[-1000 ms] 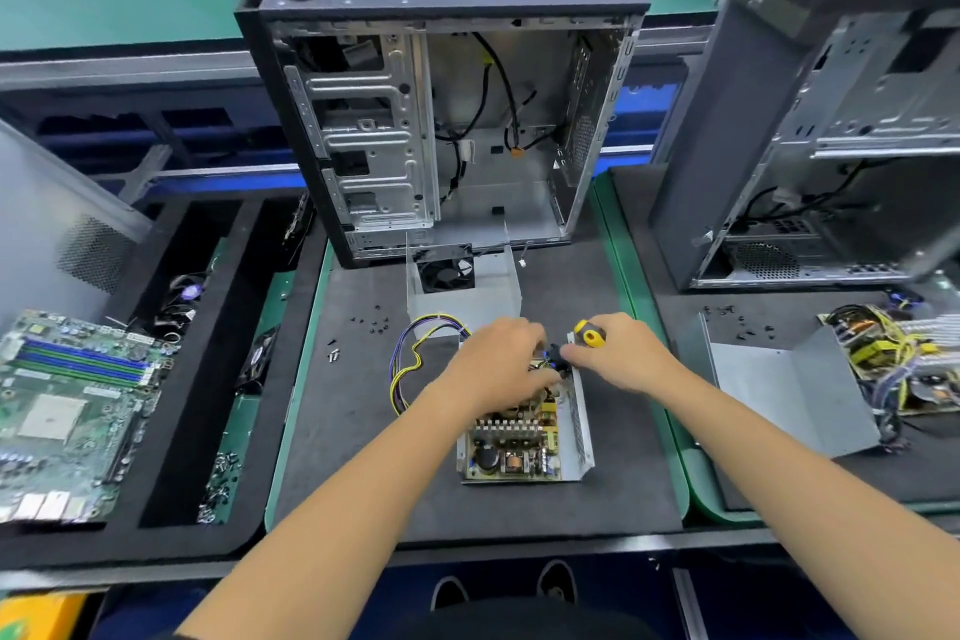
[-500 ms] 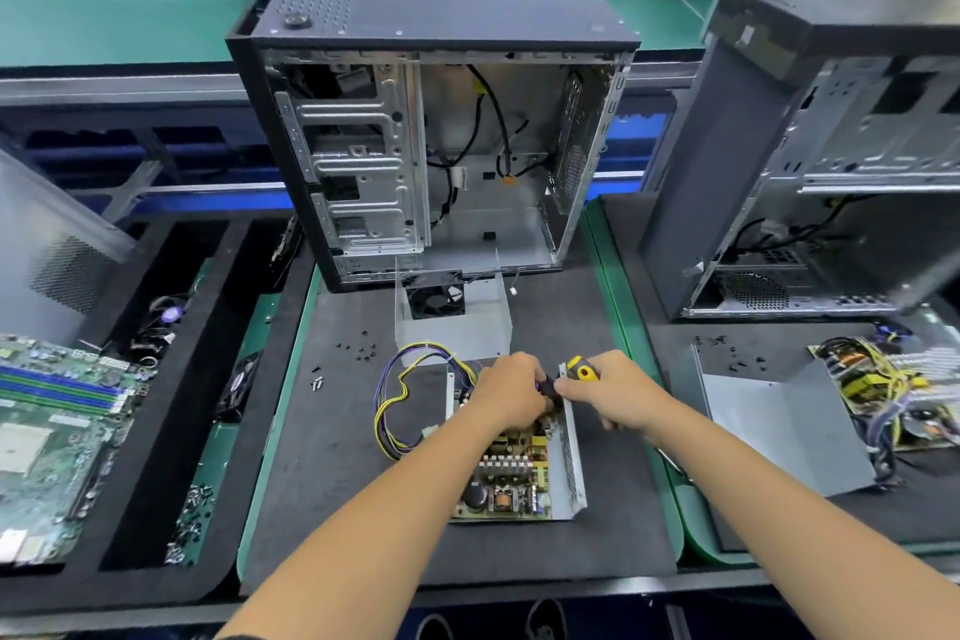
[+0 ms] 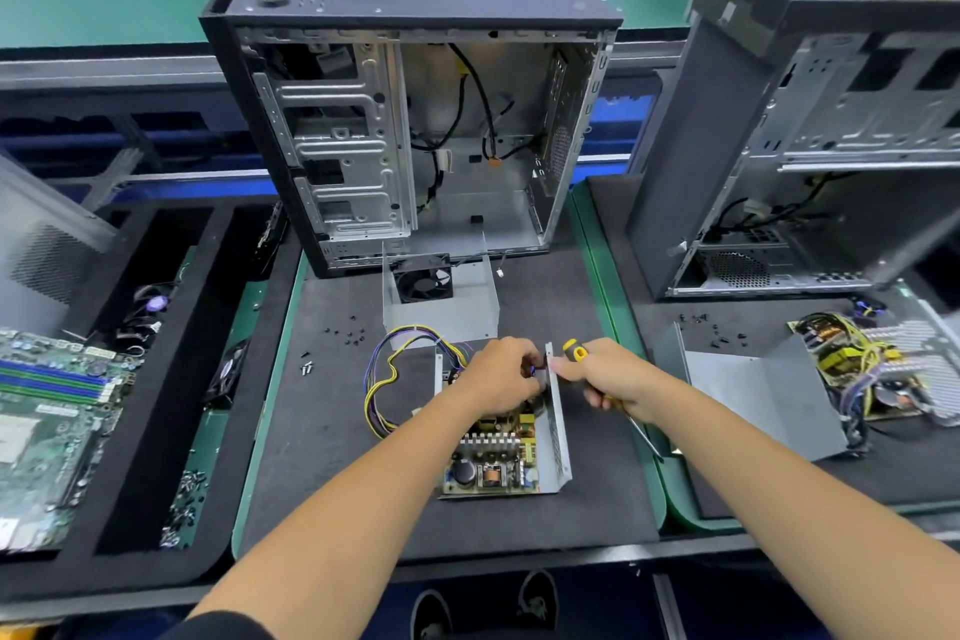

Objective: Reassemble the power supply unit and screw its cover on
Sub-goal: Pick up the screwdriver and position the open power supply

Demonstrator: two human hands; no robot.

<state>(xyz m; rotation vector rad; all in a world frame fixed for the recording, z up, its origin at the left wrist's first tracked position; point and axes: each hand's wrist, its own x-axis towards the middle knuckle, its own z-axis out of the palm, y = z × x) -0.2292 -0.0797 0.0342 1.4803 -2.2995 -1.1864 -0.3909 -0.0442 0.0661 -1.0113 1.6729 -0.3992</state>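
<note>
The open power supply unit (image 3: 506, 452) lay on the dark mat (image 3: 332, 431) of the desk, circuit board exposed, just in front of its cover (image 3: 441, 312) — a bent grey shell with a fan, standing before the empty computer case (image 3: 415, 120). Left hand (image 3: 498, 379) reached into the unit's far end, fingers curled on something small and dark; what it was, I could not tell. Right hand (image 3: 608, 377) — grip clamped around a yellow-and-black screwdriver (image 3: 576, 352), thumb touching the unit's upright side wall. Loose screws (image 3: 345, 330) lay scattered left of the cover, wire bundle (image 3: 395, 374) beside the unit.
</note>
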